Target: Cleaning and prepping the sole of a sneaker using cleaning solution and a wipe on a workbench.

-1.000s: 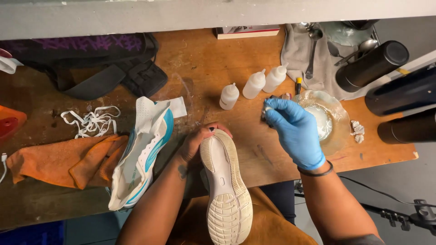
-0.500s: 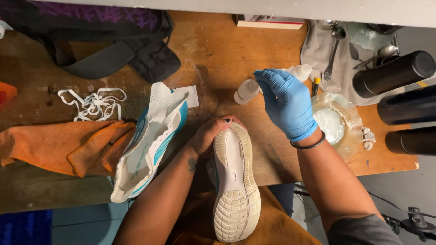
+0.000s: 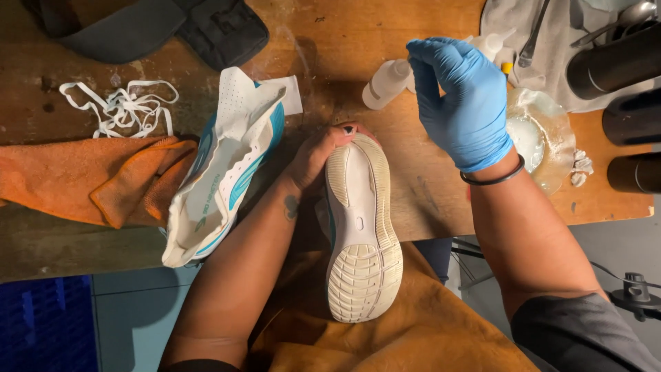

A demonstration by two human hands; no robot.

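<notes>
Your bare left hand [image 3: 323,155] grips the sneaker [image 3: 361,234] at its toe, sole up: light, flexible, so hold the firm sole edge. Your gloved right hand's [image 3: 465,103] fingers [image 3: 421,69] curl together; whether they pinch anything, you cannot tell.

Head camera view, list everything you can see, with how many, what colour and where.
shoe: one, white sole up, centre, toe gripped by the left hand
second shoe: one, white and teal, lying open on the bench to the left
laces: one tangle, white, upper left
cloth: one, orange, left edge of bench
squeeze bottles: at least two, white, top centre
shallow dish: one, clear, right of the gloved hand
cylinders: three, black, far right
bag: one, dark, top left
workbench: one, brown wood
left hand: bare, holding the shoe's toe
right hand: blue glove, raised over the bottles, fingers pinched
</notes>
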